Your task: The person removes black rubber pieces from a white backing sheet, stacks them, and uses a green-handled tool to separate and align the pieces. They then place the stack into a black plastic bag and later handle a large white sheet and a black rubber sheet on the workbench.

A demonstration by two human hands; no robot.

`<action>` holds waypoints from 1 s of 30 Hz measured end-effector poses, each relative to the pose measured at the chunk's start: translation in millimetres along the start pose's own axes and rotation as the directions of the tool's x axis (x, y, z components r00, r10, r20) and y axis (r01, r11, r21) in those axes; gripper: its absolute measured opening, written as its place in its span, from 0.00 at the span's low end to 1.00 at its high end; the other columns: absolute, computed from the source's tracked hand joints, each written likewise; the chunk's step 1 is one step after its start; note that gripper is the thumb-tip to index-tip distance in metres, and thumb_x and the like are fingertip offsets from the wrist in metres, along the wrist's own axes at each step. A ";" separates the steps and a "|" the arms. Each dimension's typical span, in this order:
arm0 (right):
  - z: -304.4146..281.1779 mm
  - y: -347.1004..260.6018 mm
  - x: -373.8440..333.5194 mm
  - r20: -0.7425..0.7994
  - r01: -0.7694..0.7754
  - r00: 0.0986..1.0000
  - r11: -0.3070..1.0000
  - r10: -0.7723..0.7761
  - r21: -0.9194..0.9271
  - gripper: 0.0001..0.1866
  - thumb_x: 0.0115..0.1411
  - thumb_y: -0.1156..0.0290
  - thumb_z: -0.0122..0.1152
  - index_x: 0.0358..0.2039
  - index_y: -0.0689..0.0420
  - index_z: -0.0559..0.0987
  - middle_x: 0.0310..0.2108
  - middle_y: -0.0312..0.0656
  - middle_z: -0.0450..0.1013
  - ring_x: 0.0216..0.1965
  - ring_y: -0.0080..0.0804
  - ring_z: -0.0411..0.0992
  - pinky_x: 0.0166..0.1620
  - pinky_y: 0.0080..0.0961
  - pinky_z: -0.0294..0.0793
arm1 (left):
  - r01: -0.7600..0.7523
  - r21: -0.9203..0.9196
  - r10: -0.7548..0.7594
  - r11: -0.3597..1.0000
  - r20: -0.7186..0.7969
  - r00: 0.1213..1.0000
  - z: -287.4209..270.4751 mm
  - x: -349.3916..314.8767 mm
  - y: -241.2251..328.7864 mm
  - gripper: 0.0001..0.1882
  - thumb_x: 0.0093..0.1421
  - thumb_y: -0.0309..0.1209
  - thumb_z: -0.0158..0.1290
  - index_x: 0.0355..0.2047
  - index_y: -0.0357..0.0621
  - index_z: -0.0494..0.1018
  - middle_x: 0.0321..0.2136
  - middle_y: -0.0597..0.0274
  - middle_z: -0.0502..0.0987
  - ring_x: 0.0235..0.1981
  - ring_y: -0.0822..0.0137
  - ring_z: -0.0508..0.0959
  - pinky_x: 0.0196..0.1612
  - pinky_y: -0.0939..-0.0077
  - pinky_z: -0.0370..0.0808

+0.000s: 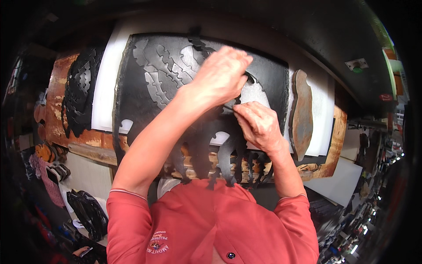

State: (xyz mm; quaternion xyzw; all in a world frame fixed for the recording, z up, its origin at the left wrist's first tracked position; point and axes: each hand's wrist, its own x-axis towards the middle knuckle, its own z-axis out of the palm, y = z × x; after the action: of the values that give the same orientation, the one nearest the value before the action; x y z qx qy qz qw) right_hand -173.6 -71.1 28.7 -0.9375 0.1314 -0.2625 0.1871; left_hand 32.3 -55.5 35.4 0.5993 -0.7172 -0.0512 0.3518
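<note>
A large black sheet (pixel 127 88) lies on the work surface, with long cut shapes in it that have notched, wavy edges. My left hand (pixel 224 72) is closed over the sheet's upper middle, its fingers curled, and what they grip is hidden beneath them. Lower and to the right, my right hand (pixel 259 125) pinches the edge of a thin black strip between thumb and fingers. Notched black strips (pixel 228 154) hang over the near edge in front of my shirt. Pale patches (pixel 255 93) show through gaps beside my hands.
To the right rests a rusty, elongated plate (pixel 301 115) with a wavy outline, on white sheets (pixel 323 119). A pile of black notched pieces (pixel 82 88) sits at the left on a worn wooden board (pixel 55 105). A dark machine part with a green button (pixel 357 69) overhangs the far right.
</note>
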 end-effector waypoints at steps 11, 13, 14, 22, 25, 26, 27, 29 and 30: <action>-17.4 5.5 6.6 -0.165 -0.175 0.972 0.984 0.167 -0.031 0.09 0.55 0.83 0.67 0.38 0.61 0.81 0.30 0.46 0.79 0.30 0.44 0.80 0.34 0.35 0.80 | -0.118 -0.187 0.094 0.975 -0.132 0.987 6.6 -7.9 -19.4 0.12 0.60 0.22 0.57 0.45 0.41 0.80 0.41 0.53 0.82 0.47 0.51 0.79 0.53 0.59 0.76; -27.4 7.7 12.6 -0.174 -0.206 0.967 0.974 0.187 -0.097 0.09 0.55 0.83 0.67 0.37 0.62 0.81 0.29 0.46 0.78 0.30 0.44 0.79 0.34 0.34 0.79 | -0.101 -0.233 0.087 0.967 -0.070 0.994 -4.4 -17.9 -18.2 0.12 0.61 0.23 0.58 0.46 0.40 0.80 0.42 0.54 0.82 0.49 0.51 0.80 0.55 0.58 0.76; -30.6 7.8 17.1 -0.201 -0.203 0.963 0.974 0.181 -0.097 0.09 0.55 0.84 0.67 0.38 0.62 0.80 0.29 0.47 0.78 0.31 0.45 0.79 0.35 0.34 0.79 | -0.095 -0.235 0.090 0.967 -0.030 0.995 -8.7 -21.5 -17.0 0.12 0.61 0.23 0.58 0.46 0.41 0.80 0.42 0.54 0.82 0.49 0.51 0.80 0.55 0.58 0.76; -42.0 -0.2 43.5 -0.046 -0.142 0.989 0.983 0.138 -0.114 0.16 0.54 0.83 0.69 0.44 0.61 0.81 0.34 0.47 0.76 0.34 0.45 0.77 0.37 0.35 0.79 | -0.067 -0.225 0.112 0.972 0.191 0.975 -22.8 -24.1 -12.8 0.12 0.64 0.27 0.56 0.48 0.40 0.79 0.43 0.54 0.82 0.47 0.50 0.80 0.53 0.57 0.76; -39.3 5.1 45.5 0.008 -0.093 0.996 0.988 0.094 -0.120 0.14 0.55 0.82 0.69 0.43 0.60 0.80 0.36 0.46 0.74 0.34 0.47 0.76 0.38 0.36 0.78 | -0.093 -0.264 0.128 0.960 0.121 0.984 -18.6 -29.4 -13.0 0.13 0.63 0.27 0.55 0.46 0.34 0.79 0.42 0.48 0.82 0.47 0.48 0.80 0.54 0.56 0.75; -38.1 7.5 45.5 0.005 -0.062 0.998 0.991 0.063 -0.120 0.13 0.55 0.82 0.69 0.42 0.61 0.80 0.36 0.46 0.74 0.34 0.48 0.76 0.38 0.36 0.78 | -0.108 -0.290 0.131 0.951 0.058 0.990 -15.4 -32.6 -12.2 0.14 0.63 0.27 0.55 0.47 0.34 0.78 0.44 0.48 0.81 0.48 0.48 0.79 0.55 0.56 0.75; -37.5 9.5 44.6 0.001 -0.034 0.999 0.992 0.034 -0.120 0.12 0.55 0.82 0.69 0.41 0.61 0.80 0.36 0.46 0.74 0.34 0.48 0.76 0.38 0.36 0.78 | -0.126 -0.316 0.131 0.940 -0.005 0.991 -12.3 -36.8 -12.0 0.14 0.63 0.27 0.56 0.48 0.33 0.78 0.46 0.48 0.81 0.49 0.48 0.79 0.56 0.56 0.75; -39.4 11.7 40.6 -0.077 -0.079 0.994 0.994 0.073 -0.075 0.10 0.56 0.83 0.68 0.38 0.63 0.79 0.34 0.47 0.77 0.35 0.47 0.78 0.38 0.34 0.79 | -0.037 -0.316 -0.006 0.948 -0.135 0.991 -7.1 -49.7 -11.0 0.23 0.63 0.27 0.59 0.58 0.33 0.72 0.56 0.43 0.75 0.58 0.45 0.75 0.63 0.56 0.71; -43.6 11.6 37.0 -0.118 -0.143 0.984 0.988 0.136 -0.053 0.09 0.56 0.83 0.68 0.38 0.63 0.80 0.34 0.47 0.77 0.34 0.45 0.79 0.38 0.33 0.79 | 0.039 -0.314 -0.105 0.949 -0.197 0.975 -3.7 -57.5 -8.8 0.27 0.62 0.28 0.61 0.61 0.34 0.70 0.59 0.42 0.73 0.61 0.45 0.74 0.65 0.57 0.71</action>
State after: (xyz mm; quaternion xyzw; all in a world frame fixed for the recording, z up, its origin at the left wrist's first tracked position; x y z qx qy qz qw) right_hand -168.3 -106.6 74.8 -0.9147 0.2149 -0.2979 0.1685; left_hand 43.5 -5.1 8.3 0.5651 -0.6366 -0.1112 0.5129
